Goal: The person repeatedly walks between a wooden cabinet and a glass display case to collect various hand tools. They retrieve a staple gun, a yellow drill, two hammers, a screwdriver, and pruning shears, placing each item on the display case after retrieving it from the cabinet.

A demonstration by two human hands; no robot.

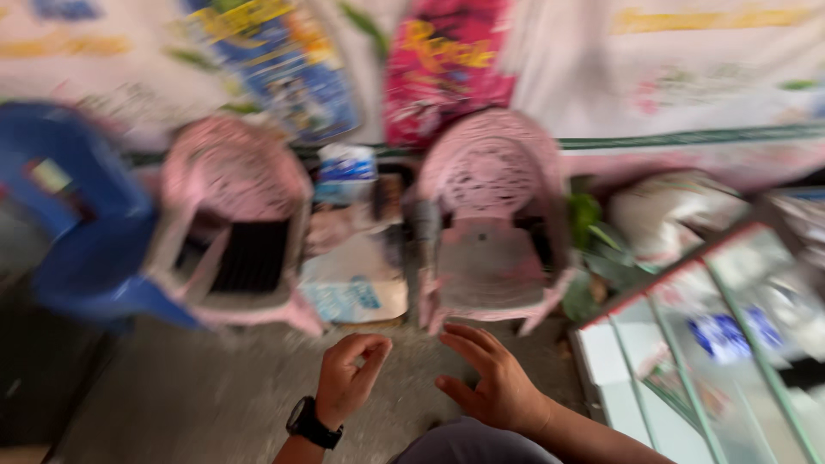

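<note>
Beyond the empty hands, left (348, 378) loosely curled, right (490, 382) spread: two pink chairs (494, 223), blue chair (82, 223).

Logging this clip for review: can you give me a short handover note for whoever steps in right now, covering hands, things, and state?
Picture is motion-blurred.
Left hand: loosely curled, wrist wears a black watch, holds nothing visible.
Right hand: open, fingers spread, empty, above the concrete floor.
Nearest things: two pink chairs ahead, facing the person, with boxes between them; blue chair far left; glass case at right.
Done: nothing shows as handled.
Left: neither hand touches any of these.
</note>
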